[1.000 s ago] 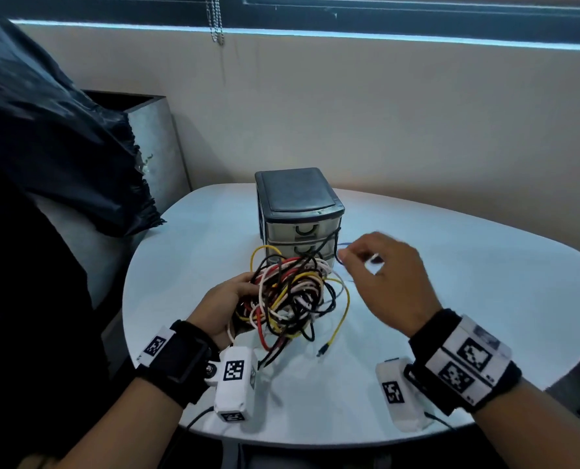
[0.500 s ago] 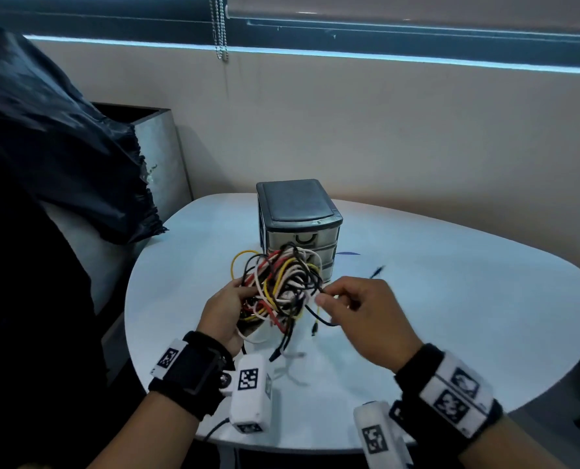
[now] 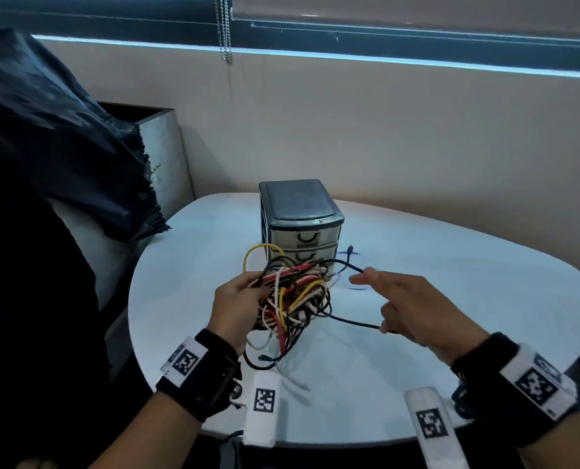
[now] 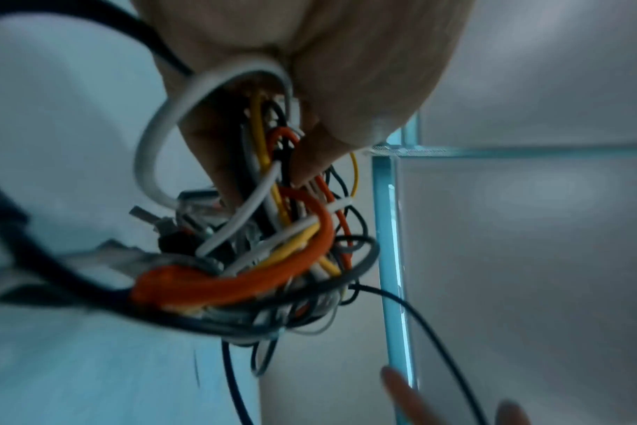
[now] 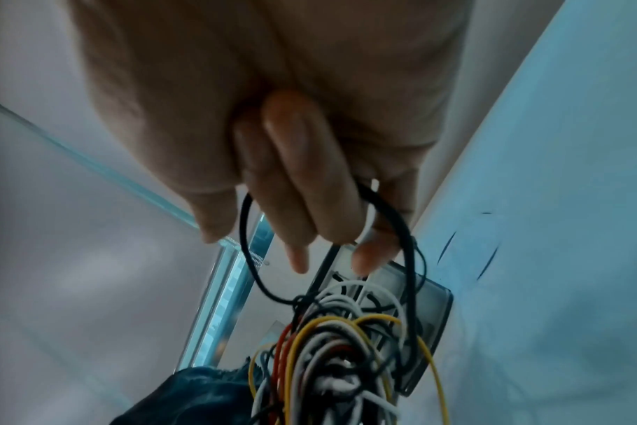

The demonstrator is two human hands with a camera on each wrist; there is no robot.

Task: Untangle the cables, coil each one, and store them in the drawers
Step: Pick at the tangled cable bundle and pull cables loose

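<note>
A tangle of black, white, yellow and red cables [image 3: 293,297] hangs just above the white table [image 3: 451,299], in front of a small grey drawer unit [image 3: 300,211] whose drawers are closed. My left hand [image 3: 254,286] grips the tangle [image 4: 273,258] from the left side. My right hand [image 3: 370,302] is to the right of the tangle and holds a thin black cable [image 3: 353,321] drawn out of it. In the right wrist view that black cable [image 5: 400,221] loops around my fingers [image 5: 302,201]. Its plug [image 3: 350,248] sticks up near the drawers.
A black plastic bag [image 3: 61,147] drapes over a grey bin [image 3: 163,154] at the left, close to the table's edge. A beige wall and a window sill run behind. A bead chain [image 3: 226,28] hangs above. The table's front edge [image 3: 315,438] lies under my wrists.
My right hand went from near the drawers to the tangle, took the black cable and has moved right, drawing it out. My left hand has kept hold of the tangle.
</note>
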